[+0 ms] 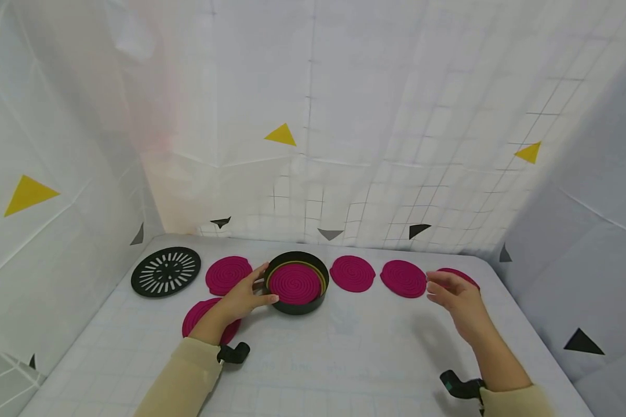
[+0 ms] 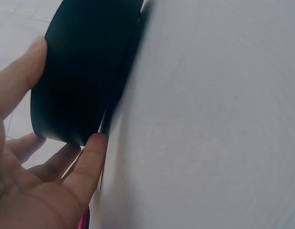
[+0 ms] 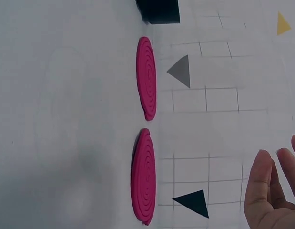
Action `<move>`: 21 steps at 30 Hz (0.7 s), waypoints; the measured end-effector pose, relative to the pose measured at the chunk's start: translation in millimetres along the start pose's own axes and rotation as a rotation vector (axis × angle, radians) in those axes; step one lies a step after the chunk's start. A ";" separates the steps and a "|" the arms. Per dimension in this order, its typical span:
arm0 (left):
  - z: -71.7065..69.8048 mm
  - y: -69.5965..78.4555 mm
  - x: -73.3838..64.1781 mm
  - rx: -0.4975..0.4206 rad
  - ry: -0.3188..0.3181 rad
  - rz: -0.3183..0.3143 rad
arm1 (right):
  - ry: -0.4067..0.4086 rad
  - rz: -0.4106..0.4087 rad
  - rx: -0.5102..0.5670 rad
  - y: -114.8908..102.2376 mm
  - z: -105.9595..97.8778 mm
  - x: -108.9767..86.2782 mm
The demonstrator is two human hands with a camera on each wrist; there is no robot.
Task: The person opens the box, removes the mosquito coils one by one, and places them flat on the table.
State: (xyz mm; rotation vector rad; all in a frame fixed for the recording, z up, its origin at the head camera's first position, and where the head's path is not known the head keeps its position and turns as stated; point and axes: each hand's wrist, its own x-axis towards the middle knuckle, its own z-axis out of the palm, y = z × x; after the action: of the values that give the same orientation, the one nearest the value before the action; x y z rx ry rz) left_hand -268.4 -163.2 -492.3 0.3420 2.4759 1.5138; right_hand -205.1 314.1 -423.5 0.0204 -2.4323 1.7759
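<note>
My left hand point(image 1: 243, 296) holds the left side of a round black holder point(image 1: 295, 313), thumb at the front and fingers farther back along the wall. Inside the holder lies a magenta spiral coaster point(image 1: 294, 284), with a yellow-green ring around it. The left wrist view shows the thumb and fingertips on the dark outer wall point(image 2: 85, 71). Over the right part of the table, my right hand point(image 1: 460, 304) hovers with relaxed, slightly bent fingers and nothing in them. It partly covers a magenta coaster point(image 1: 461, 275) in the head view.
Two more coasters point(image 1: 352, 273) point(image 1: 404, 278) lie right of the holder. On the left are a coaster point(image 1: 228, 274) and another coaster point(image 1: 195, 315) partly behind my left forearm. A black slotted disc point(image 1: 166, 272) lies at the far left. White sheets point(image 1: 375, 116) enclose the table.
</note>
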 end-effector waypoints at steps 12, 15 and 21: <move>0.2 0.7 -0.4 0.001 0.002 0.002 | -0.086 0.016 -0.046 -13.3 31.6 1.2; 0.4 0.4 -0.1 -0.002 0.001 0.007 | -0.100 0.018 -0.056 -14.0 39.5 3.0; 0.1 0.1 0.3 -0.001 -0.001 0.015 | -0.143 0.005 -0.059 -16.5 55.1 6.9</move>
State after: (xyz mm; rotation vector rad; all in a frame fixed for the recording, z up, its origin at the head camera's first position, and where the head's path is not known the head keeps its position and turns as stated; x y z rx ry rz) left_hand -268.6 -162.9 -492.2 0.3617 2.4773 1.5199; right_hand -215.8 257.2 -423.6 0.1402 -2.5837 1.7605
